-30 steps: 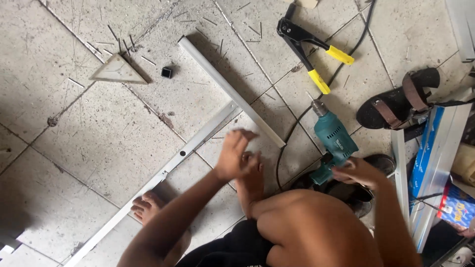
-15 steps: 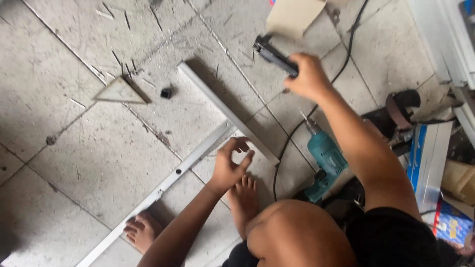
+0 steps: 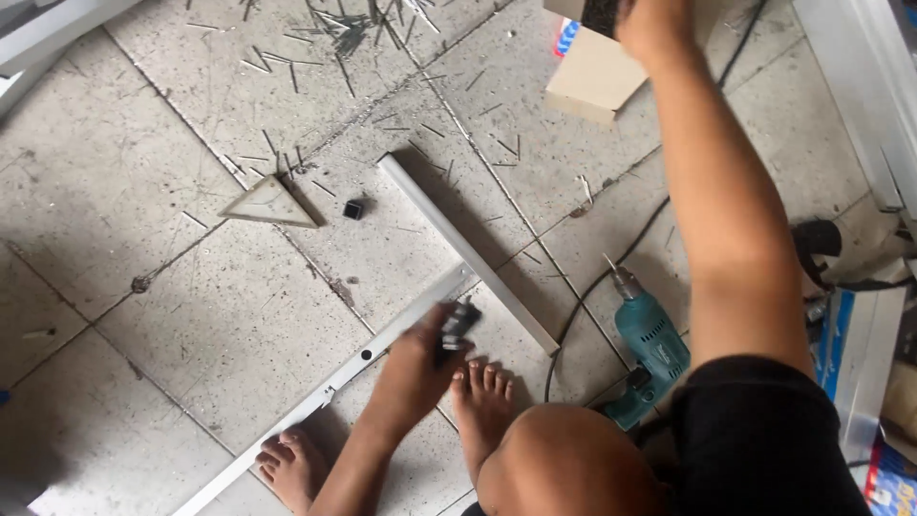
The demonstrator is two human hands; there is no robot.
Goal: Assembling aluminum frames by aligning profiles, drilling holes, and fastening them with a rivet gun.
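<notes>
Gripping a small dark blurred object [image 3: 457, 323], the left hand [image 3: 420, 368] rests on a flat metal strip [image 3: 315, 401]; at one o'clock the right hand [image 3: 654, 24] clasps something dark, cut off.

Around you on the tile floor [image 3: 143, 143]: teal corded drill [image 3: 650, 349] lying by your knee w/ black cable [image 3: 611, 277] looping off, cardboard box [image 3: 597, 76] up top, small triangular offcut [image 3: 267, 205] + tiny black cap [image 3: 353, 209] beside it, loads of thin metal slivers [image 3: 334, 38] scattered abt.
</notes>
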